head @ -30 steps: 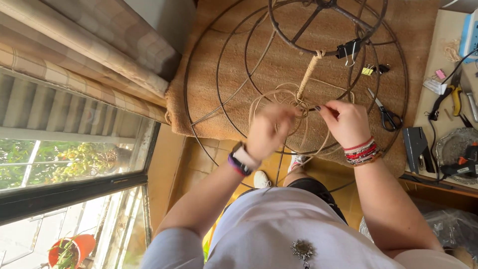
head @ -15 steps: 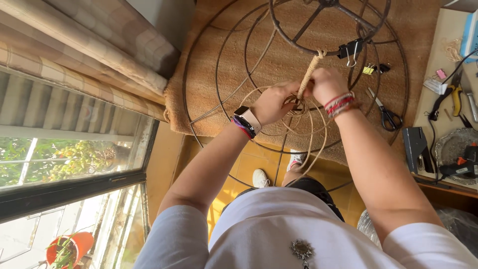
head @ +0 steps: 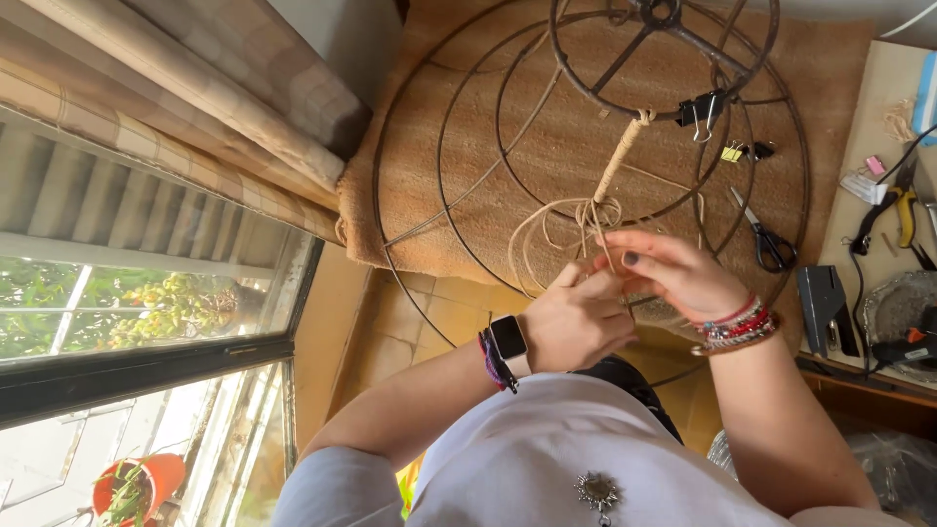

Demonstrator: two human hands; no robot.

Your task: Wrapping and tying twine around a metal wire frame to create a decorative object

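Observation:
A round wire lampshade frame [head: 444,127] lies on a brown mat [head: 547,137]. One spoke is wrapped in tan cord [head: 621,156], and loose loops of that cord [head: 547,229] hang below the wrapped part. My left hand [head: 576,317], with a watch and purple bands at the wrist, pinches the cord near the spoke. My right hand [head: 673,268], with red and beaded bracelets, holds the cord just beside it. The two hands touch at the fingertips. A black binder clip [head: 698,112] is clamped on the inner ring.
Scissors [head: 766,239] lie on the mat inside the frame, with small clips [head: 742,151] above them. A side table [head: 878,117] at the right carries pliers [head: 893,210], a stapler [head: 825,298] and cables. A window [head: 137,303] and curtain [head: 195,107] fill the left.
Both hands came back down from the spoke toward my body, drawing the cord with them. The loose loops now hang above the hands.

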